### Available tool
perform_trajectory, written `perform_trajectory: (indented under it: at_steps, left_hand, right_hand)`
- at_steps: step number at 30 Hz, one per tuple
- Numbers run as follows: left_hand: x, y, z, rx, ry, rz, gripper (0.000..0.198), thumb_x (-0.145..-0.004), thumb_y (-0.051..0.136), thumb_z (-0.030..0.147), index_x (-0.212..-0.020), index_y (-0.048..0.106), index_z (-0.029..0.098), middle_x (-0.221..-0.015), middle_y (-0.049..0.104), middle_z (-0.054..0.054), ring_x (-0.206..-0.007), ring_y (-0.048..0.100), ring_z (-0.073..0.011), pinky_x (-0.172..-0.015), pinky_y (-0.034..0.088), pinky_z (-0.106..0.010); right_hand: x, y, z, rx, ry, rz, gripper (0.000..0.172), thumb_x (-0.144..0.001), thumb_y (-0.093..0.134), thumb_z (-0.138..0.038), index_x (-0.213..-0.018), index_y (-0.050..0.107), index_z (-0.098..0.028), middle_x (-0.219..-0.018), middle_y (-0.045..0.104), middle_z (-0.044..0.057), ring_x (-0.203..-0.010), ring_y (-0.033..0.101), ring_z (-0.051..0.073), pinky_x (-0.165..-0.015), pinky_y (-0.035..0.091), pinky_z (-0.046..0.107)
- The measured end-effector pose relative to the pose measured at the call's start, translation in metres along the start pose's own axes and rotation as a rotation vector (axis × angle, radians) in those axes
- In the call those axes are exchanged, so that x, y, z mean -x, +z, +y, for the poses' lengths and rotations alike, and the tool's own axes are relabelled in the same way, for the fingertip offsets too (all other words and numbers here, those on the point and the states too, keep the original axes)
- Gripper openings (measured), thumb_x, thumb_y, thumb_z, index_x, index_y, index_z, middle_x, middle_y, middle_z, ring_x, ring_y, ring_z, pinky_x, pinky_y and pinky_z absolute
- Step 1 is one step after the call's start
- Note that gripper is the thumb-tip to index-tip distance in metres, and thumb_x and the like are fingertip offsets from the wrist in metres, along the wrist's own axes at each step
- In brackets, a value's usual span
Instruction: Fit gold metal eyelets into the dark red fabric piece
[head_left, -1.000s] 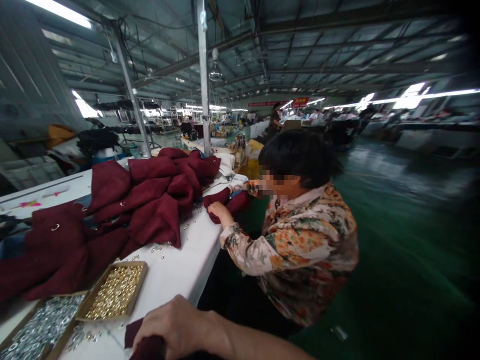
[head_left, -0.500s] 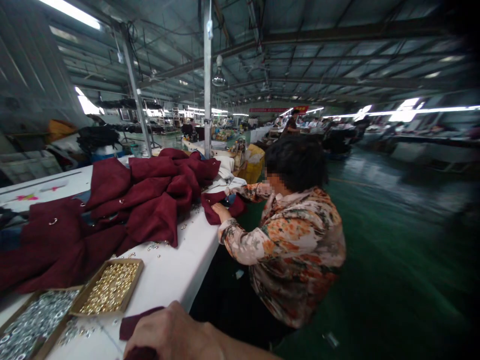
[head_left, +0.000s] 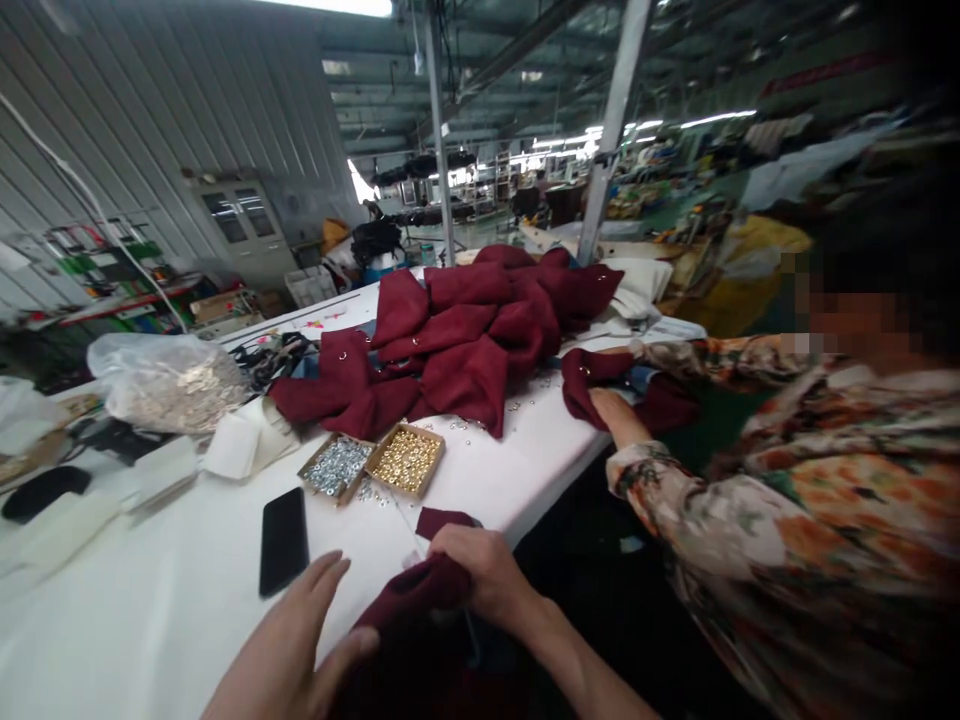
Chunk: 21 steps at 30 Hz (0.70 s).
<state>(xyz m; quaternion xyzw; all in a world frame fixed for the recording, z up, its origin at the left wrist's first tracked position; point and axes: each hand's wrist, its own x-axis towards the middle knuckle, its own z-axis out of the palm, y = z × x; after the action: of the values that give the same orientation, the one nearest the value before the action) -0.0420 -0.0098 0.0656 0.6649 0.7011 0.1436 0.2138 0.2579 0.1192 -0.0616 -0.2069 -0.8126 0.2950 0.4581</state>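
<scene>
Cloth in deep maroon lies bunched at the near edge of the white counter, low in my view, and my right hand has hold of it. The fingers on that side curl down over the fabric, closed on it, with a flap of the same maroon showing just beyond the knuckles. My left hand is wide open, fingers stretched forward and thumb well apart from them; the thumb tip is at the cloth's left side, and whether it touches I cannot tell.

Just beyond my left fingers, a black phone lies flat. Farther off, two shallow boxes sit side by side: one box of silver rings, one box of gold-coloured metal pieces. Behind them spreads a big heap of maroon garments, and to its left slumps a clear plastic bag of pale pieces. On my right, a co-worker in a floral sleeve works with both hands at another maroon garment by the counter's edge.
</scene>
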Motion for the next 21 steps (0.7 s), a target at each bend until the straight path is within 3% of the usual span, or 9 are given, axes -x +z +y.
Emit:
perform_trajectory:
  at_steps: [2,5,8,11,17,21]
  left_hand:
    - [-0.033,-0.014,0.018,-0.029,0.070,0.113,0.064,-0.108,0.060,0.065,-0.157,0.069,0.024,-0.167,0.064,-0.016,-0.149,0.065,-0.0431,-0.128,0.053,-0.060]
    - [-0.098,-0.023,0.050,-0.156,0.215,0.107,0.032,-0.113,0.053,0.030,-0.131,0.076,0.019,-0.129,0.081,-0.016,-0.120,0.077,-0.0327,-0.105,0.058,-0.043]
    - [-0.162,-0.012,0.069,-0.306,0.192,0.066,0.020,-0.105,0.057,0.013,-0.102,0.076,0.020,-0.110,0.082,-0.015,-0.109,0.078,-0.0306,-0.091,0.053,-0.038]
    - [-0.209,0.011,0.072,-0.363,0.174,0.027,0.012,-0.101,0.071,0.015,-0.109,0.079,0.019,-0.113,0.082,-0.017,-0.113,0.079,-0.0343,-0.092,0.054,-0.039]
    - [-0.251,0.046,0.069,-0.404,0.179,-0.013,0.034,-0.102,0.081,0.025,-0.135,0.077,0.018,-0.136,0.078,-0.015,-0.122,0.075,-0.0315,-0.106,0.060,-0.047]
    - [-0.263,0.054,0.067,-0.413,0.178,-0.059,0.014,-0.106,0.074,0.024,-0.115,0.081,0.017,-0.125,0.080,-0.012,-0.115,0.075,-0.0271,-0.103,0.060,-0.042]
  right_hand:
    - [0.001,0.003,-0.001,0.000,0.005,0.011,0.010,-0.115,0.064,-0.032,-0.114,0.071,-0.025,-0.103,0.076,0.002,-0.091,0.072,0.022,-0.079,0.046,0.034]
    - [-0.001,0.002,-0.005,-0.005,0.034,-0.001,0.011,-0.115,0.063,-0.029,-0.118,0.073,-0.026,-0.108,0.077,0.002,-0.095,0.073,0.023,-0.081,0.047,0.034]
    - [-0.004,-0.001,-0.010,-0.003,0.063,0.001,0.013,-0.112,0.063,-0.028,-0.117,0.074,-0.026,-0.108,0.077,0.002,-0.096,0.074,0.023,-0.082,0.047,0.034]
    - [-0.005,-0.002,-0.013,0.004,0.088,0.016,0.012,-0.108,0.064,-0.027,-0.113,0.075,-0.026,-0.106,0.077,0.002,-0.094,0.074,0.023,-0.080,0.046,0.033]
    - [-0.005,-0.001,-0.013,0.003,0.096,0.039,0.011,-0.100,0.066,-0.026,-0.109,0.073,-0.026,-0.102,0.077,0.001,-0.089,0.073,0.022,-0.077,0.044,0.033]
    - [-0.005,-0.002,-0.010,-0.019,0.109,0.030,0.013,-0.101,0.065,-0.028,-0.109,0.075,-0.026,-0.103,0.078,0.002,-0.092,0.075,0.023,-0.080,0.047,0.033]
